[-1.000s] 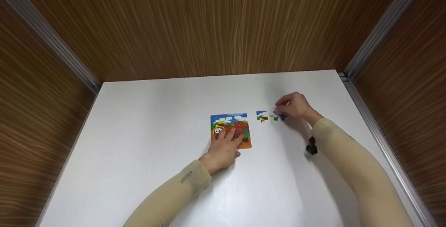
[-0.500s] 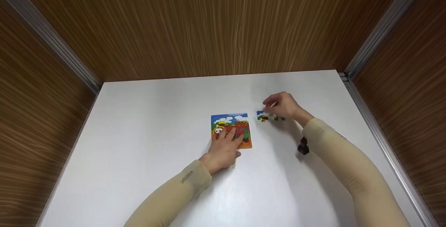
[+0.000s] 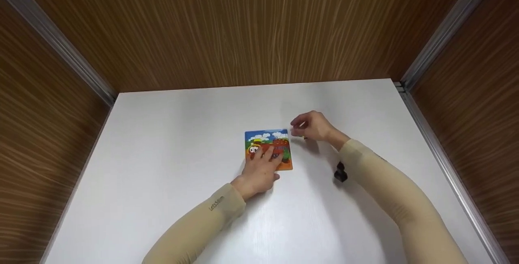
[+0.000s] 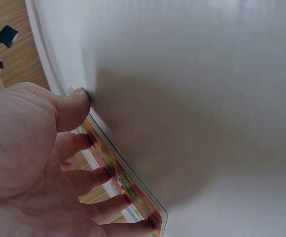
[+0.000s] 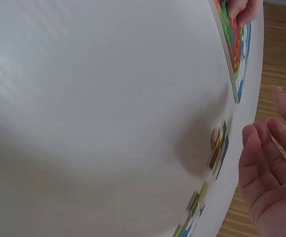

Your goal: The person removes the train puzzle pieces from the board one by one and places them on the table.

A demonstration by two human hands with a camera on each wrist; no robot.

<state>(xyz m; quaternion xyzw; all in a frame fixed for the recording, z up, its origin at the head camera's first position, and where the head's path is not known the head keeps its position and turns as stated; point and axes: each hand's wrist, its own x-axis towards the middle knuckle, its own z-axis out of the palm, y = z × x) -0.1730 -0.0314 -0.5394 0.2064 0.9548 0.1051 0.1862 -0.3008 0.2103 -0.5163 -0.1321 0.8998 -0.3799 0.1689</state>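
Observation:
A small picture puzzle [image 3: 265, 137] with clouds and a red cartoon train lies flat on the white table. My left hand [image 3: 260, 174] rests on its lower part with fingers spread; the left wrist view has the thumb [image 4: 74, 108] by the board's edge. Just off the puzzle's upper right corner, my right hand [image 3: 314, 126] hovers with bent fingers and nothing visible in them. Below it, in the right wrist view, lie a loose puzzle piece [image 5: 219, 150] and more puzzle pieces [image 5: 195, 207] farther along. From the head view the hand hides most of these.
The white table [image 3: 182, 142] meets a wood-grain back panel [image 3: 251, 33], with similar panels left and right. Metal rails [image 3: 442, 146] run along the corners. A black device [image 3: 340, 172] sits under the right wrist.
My right hand has moved left, from over the right-hand loose pieces to beside the puzzle, covering the pieces in the head view. My left hand stays on the puzzle.

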